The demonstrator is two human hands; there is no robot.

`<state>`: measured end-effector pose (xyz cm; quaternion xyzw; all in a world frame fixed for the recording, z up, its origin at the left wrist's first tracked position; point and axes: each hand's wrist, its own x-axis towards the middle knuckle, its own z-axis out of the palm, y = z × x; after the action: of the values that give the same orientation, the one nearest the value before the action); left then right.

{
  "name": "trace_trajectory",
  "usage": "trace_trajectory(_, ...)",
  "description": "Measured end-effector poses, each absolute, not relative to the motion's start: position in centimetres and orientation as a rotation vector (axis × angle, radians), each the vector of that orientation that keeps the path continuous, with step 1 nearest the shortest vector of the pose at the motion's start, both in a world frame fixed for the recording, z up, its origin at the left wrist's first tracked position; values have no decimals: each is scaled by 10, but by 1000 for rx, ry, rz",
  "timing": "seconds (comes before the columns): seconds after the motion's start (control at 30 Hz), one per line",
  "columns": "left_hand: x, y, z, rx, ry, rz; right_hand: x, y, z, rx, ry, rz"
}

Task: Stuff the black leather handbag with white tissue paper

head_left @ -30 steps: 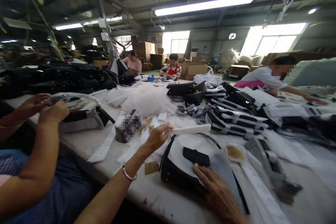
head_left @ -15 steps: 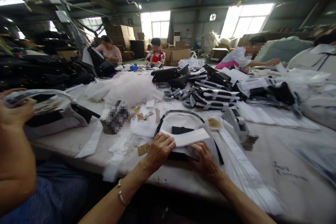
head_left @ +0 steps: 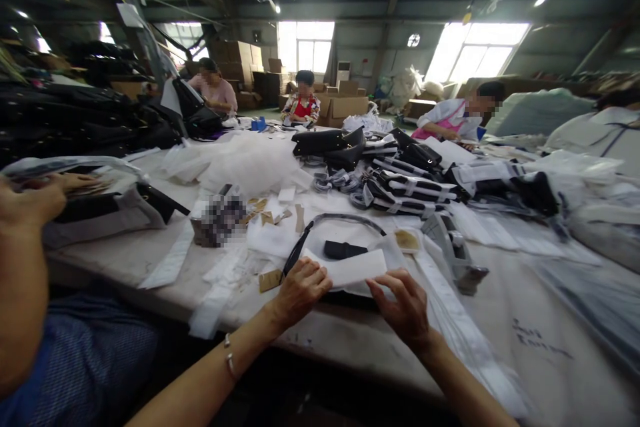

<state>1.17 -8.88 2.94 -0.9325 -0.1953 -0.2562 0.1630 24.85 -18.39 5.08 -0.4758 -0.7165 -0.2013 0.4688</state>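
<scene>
A black handbag (head_left: 296, 252) lies in front of me with its handle arched away, and white wrapping sheet covers part of it. Across its near side runs a white foam strip (head_left: 354, 268). My left hand (head_left: 305, 285) is closed on the strip's left end, fingers curled over it. At the strip's lower right corner, my right hand (head_left: 403, 300) has thumb and forefinger pinched on the edge. A black strap-like piece (head_left: 345, 250) shows just beyond the strip. The bag's near edge is partly hidden by my hands.
Tape dispensers stand left and right (head_left: 454, 253) of the bag. A brown tag (head_left: 270, 280) lies by my left hand. White foam sheets (head_left: 240, 163) and wrapped black bags (head_left: 405, 190) are piled beyond. A co-worker's arm (head_left: 25, 280) handles another bag (head_left: 110, 217) at left.
The foam strip has come down flatter along the bag's near side. My right hand has shifted slightly right, its thumb and forefinger now at the strip's corner. My left hand keeps its hold.
</scene>
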Motion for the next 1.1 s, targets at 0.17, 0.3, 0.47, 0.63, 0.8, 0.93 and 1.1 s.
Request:
trace_trajectory(0.17,13,-88,37,-2627,-483,-717,227,-177,99,-1161,-2039,-502)
trace_trajectory(0.3,12,-86,37,-2656,-488,-742,230,-152,84,-1396,-2286,-311)
trace_trajectory(0.47,7,-84,23,-2765,-621,-685,245,-149,24,-1598,-2233,-165)
trace_trajectory(0.63,20,-90,19,-2770,-680,-540,239,-161,7,-1601,-2118,-300)
trace_trajectory(0.8,36,-93,22,-2786,-604,-397,235,-161,10,-1638,-2117,-340)
trace_trajectory(0.93,27,-86,17,-2793,-619,-411,233,-162,10,-1707,-2075,-368)
trace_trajectory(1.1,19,-84,14,-2730,-669,-421,238,-161,22,-1679,-2179,-310)
